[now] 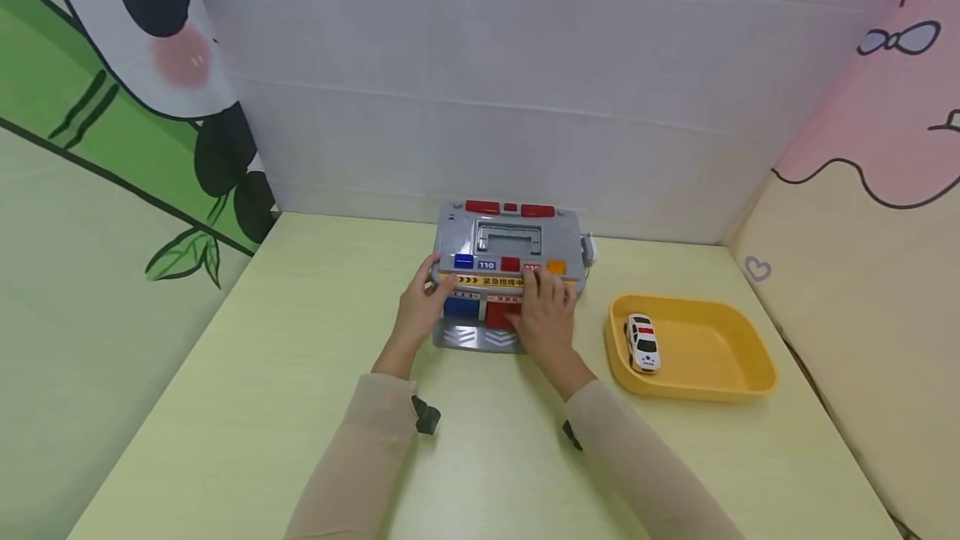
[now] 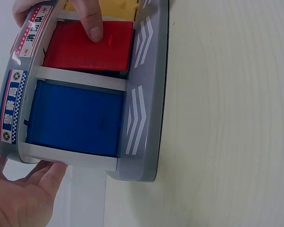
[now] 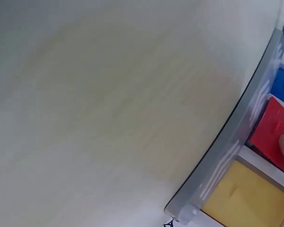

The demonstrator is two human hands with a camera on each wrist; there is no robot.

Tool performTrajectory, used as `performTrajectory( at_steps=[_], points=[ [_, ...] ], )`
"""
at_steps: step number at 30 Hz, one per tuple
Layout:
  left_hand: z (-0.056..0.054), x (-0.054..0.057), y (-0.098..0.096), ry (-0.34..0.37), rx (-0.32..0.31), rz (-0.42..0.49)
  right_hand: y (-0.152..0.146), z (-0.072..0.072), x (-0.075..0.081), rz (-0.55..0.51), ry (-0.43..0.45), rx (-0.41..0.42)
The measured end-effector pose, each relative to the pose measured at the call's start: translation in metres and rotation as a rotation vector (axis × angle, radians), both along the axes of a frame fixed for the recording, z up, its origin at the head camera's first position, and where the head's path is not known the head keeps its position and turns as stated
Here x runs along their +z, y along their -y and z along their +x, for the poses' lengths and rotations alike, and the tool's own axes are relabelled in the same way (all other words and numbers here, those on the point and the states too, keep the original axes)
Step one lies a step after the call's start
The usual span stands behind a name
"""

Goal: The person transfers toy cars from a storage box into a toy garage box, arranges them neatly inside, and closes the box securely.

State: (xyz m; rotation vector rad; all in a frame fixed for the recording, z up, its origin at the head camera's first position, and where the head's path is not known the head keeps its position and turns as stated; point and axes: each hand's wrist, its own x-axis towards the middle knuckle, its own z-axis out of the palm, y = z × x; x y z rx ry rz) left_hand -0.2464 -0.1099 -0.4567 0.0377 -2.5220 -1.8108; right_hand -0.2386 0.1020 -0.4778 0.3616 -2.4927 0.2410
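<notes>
A grey toy garage (image 1: 459,233) with red blocks and coloured buttons on its roof stands on the table. My left hand (image 1: 418,311) grips its left end, thumb at the roof's front edge and fingers around the side wall. My right hand (image 1: 547,319) has its fingers bent over the front roof edge. In the left wrist view, its thumb presses the red door (image 2: 78,54), which sits askew with a dark gap along one side. Beside it, the blue door (image 2: 75,118) fills its bay. A yellow door (image 3: 246,198) shows in the right wrist view.
To the right of the garage lies a yellow tray (image 1: 697,392) with a white toy car (image 1: 643,346) inside. A grey ramp (image 2: 142,109) with white chevrons runs along the garage's front. Behind it rises a white cloth wall (image 1: 510,132); printed panels flank the table.
</notes>
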Motion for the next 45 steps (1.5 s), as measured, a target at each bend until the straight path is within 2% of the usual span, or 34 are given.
performTrajectory(
  at_steps=[8,18,23,37,41,45],
  points=[
    [0.000,0.002,0.001,-0.002,0.000,-0.004,0.005,-0.004,-0.001,0.097,-0.066,-0.048],
    [0.001,0.002,0.001,-0.006,0.005,-0.003,0.006,-0.006,-0.002,0.111,-0.091,-0.073],
    [0.003,0.000,-0.001,0.000,-0.005,0.002,0.004,-0.001,-0.001,0.108,-0.044,-0.078],
    [-0.003,0.003,0.002,-0.028,-0.016,-0.038,-0.002,0.007,0.007,-0.017,0.132,-0.019],
    [-0.002,0.006,0.004,-0.020,-0.013,-0.045,-0.003,0.010,0.011,-0.059,0.147,0.018],
    [-0.002,0.008,0.004,-0.010,-0.017,-0.042,-0.005,0.014,0.013,-0.112,0.121,0.056]
  ],
)
